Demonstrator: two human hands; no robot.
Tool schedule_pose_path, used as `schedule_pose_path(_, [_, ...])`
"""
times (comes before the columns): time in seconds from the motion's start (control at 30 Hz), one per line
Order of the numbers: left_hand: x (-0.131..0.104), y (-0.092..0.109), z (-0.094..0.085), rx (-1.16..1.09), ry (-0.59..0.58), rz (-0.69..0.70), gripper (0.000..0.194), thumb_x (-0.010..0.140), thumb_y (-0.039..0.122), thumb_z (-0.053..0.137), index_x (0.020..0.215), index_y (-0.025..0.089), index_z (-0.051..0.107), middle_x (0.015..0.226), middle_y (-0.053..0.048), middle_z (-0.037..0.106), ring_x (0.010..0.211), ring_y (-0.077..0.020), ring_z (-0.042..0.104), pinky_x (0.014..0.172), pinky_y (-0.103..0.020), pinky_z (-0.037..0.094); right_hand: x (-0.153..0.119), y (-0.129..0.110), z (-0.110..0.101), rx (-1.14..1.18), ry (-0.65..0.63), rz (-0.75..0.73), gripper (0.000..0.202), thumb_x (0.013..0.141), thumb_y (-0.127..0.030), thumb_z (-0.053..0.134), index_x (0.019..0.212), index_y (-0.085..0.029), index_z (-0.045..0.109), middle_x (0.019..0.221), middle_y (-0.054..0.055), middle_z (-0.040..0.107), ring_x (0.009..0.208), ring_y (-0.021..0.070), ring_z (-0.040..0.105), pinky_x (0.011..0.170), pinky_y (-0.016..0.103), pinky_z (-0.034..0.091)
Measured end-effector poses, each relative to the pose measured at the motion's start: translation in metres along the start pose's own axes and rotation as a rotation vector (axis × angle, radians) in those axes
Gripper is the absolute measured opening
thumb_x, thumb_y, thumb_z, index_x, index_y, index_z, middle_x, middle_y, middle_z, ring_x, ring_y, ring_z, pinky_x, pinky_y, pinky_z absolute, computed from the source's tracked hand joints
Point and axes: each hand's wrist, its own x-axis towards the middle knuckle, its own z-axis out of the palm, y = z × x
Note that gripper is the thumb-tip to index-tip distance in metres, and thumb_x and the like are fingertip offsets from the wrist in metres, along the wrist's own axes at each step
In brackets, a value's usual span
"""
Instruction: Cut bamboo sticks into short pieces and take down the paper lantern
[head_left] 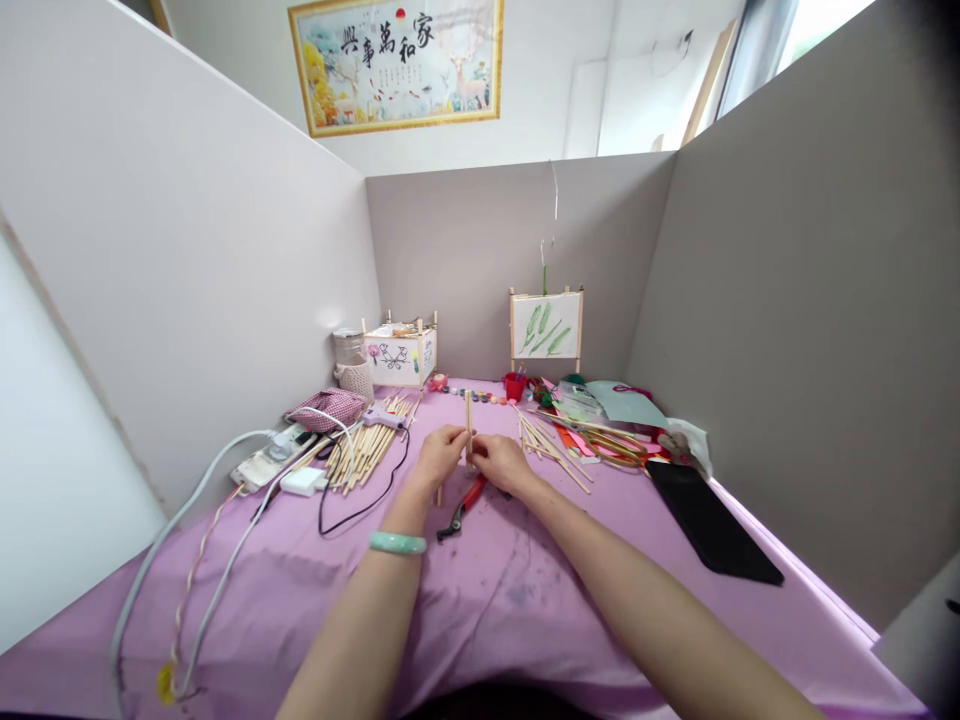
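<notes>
Upright between my two hands stand thin wooden sticks (469, 410), pressed side by side; how many there are I cannot tell. My left hand (441, 456) pinches them from the left, a green bangle on its wrist. From the right, my right hand (500, 462) closes its fingers on the same sticks lower down. Under the hands lie pliers (471, 492) with red handles, their dark jaws pointing toward the front left. Another short stick end (439, 495) shows below my left hand.
Left of the hands lie a pile of wooden sticks (364, 455), a glue gun (384, 415), a power strip (274, 455) and loose cables. More sticks (551, 450), craft materials and a black tablet-like slab (712, 520) lie right. Paper-sided frames (546, 325) stand behind; grey partitions enclose the table.
</notes>
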Motion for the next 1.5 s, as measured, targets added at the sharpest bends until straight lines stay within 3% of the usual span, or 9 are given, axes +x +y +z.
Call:
schedule_pose_path(0.13, [0.003,0.002,0.0,-0.083,0.108,0.033,0.027,0.074,0.031,0.06,0.094,0.016,0.072,0.087,-0.005,0.072,0.081,-0.0177,0.064,0.076,-0.028,0.049,-0.001,-0.002,0.001,0.008,0.008,-0.007,0.018,0.08,-0.029,0.054,0.081,-0.022,0.07,0.08,0.003,0.071,0.075,0.0179,0.062,0.066,0.025,0.035])
schedule_pose_path(0.4, [0.004,0.008,-0.005,-0.287,0.153,-0.048,0.026,0.072,0.035,0.063,0.088,0.016,0.07,0.075,-0.003,0.07,0.068,-0.0157,0.064,0.065,-0.027,0.052,-0.001,-0.005,-0.008,0.229,0.016,0.009,0.018,0.078,-0.03,0.056,0.079,-0.019,0.07,0.076,0.003,0.07,0.073,0.0167,0.061,0.068,0.025,0.038])
schedule_pose_path(0.57, [0.001,0.015,-0.018,-0.754,0.254,-0.231,0.024,0.073,0.031,0.066,0.088,0.013,0.064,0.079,-0.005,0.069,0.069,-0.013,0.064,0.063,-0.025,0.052,-0.004,0.001,-0.028,0.5,-0.019,0.01,0.035,0.086,-0.033,0.04,0.087,-0.013,0.068,0.083,0.006,0.071,0.076,0.0139,0.063,0.068,0.022,0.045])
schedule_pose_path(0.73, [0.001,0.013,-0.021,-0.961,0.246,-0.381,0.009,0.075,0.018,0.065,0.082,0.014,0.062,0.076,-0.003,0.068,0.064,-0.0096,0.064,0.064,-0.023,0.052,-0.012,0.007,-0.039,0.649,-0.077,0.016,0.036,0.083,-0.04,0.046,0.086,-0.012,0.068,0.08,0.007,0.071,0.073,0.0143,0.064,0.067,0.022,0.047])
schedule_pose_path(0.97, [0.002,0.009,-0.019,-0.935,0.272,-0.405,0.01,0.074,0.018,0.068,0.079,0.015,0.06,0.075,-0.002,0.068,0.066,-0.0112,0.065,0.065,-0.024,0.053,-0.018,0.001,-0.042,0.702,-0.162,-0.012,0.027,0.077,-0.039,0.058,0.074,-0.014,0.068,0.073,0.004,0.071,0.069,0.0146,0.063,0.068,0.024,0.045])
schedule_pose_path(1.2, [-0.001,0.015,-0.02,-0.933,0.255,-0.349,0.017,0.069,0.022,0.07,0.081,0.013,0.063,0.073,-0.002,0.067,0.063,-0.0104,0.063,0.061,-0.023,0.052,-0.017,0.005,-0.039,0.63,-0.152,-0.016,0.022,0.078,-0.031,0.055,0.077,-0.014,0.069,0.076,0.004,0.071,0.073,0.0155,0.064,0.068,0.024,0.047])
schedule_pose_path(1.37, [-0.002,0.018,-0.017,-0.59,0.262,-0.138,0.029,0.068,0.035,0.069,0.086,0.012,0.068,0.074,-0.005,0.069,0.063,-0.013,0.062,0.055,-0.024,0.051,-0.014,0.008,-0.036,0.323,0.028,-0.059,0.021,0.08,-0.026,0.055,0.089,-0.018,0.073,0.09,0.003,0.073,0.082,0.0164,0.064,0.077,0.026,0.045])
schedule_pose_path(1.5, [-0.001,0.014,-0.01,-0.367,0.121,-0.124,0.026,0.068,0.031,0.068,0.086,0.013,0.071,0.071,-0.006,0.069,0.065,-0.0161,0.064,0.055,-0.025,0.052,-0.013,0.011,-0.032,0.259,0.048,-0.038,0.022,0.082,-0.024,0.054,0.092,-0.019,0.073,0.092,0.003,0.073,0.083,0.0162,0.063,0.077,0.026,0.044])
